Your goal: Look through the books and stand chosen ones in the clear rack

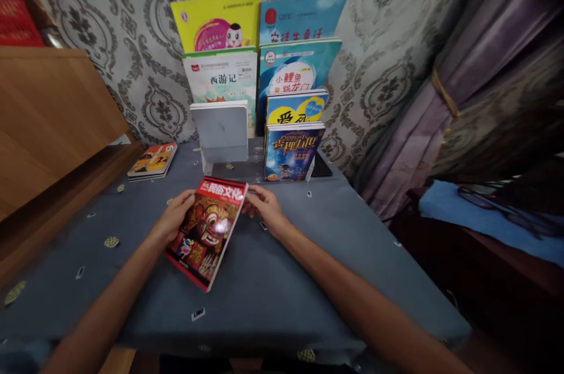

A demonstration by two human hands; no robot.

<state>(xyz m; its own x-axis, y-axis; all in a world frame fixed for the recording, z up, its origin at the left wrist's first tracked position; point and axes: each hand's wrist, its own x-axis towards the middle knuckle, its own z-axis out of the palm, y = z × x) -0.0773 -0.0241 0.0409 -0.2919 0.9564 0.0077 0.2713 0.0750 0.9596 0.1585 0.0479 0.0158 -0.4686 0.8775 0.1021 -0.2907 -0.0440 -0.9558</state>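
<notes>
A red book with a colourful mask on its glossy cover is held tilted above the table, its pages' edge facing right. My left hand grips the book's left edge, the fingers hidden beneath it. At the upper right corner, my right hand has its fingers curled against the book. Behind it stands a clear book stand with two rows of upright books. The left row has a grey-covered book in front, a white book and a yellow book. At the right row's front is a dark blue book.
A few orange-covered books lie stacked at the back left, beside a wooden cabinet. A blue-grey cloth covers the table. To the right hang a purple curtain and, lower down, glasses on a blue cloth.
</notes>
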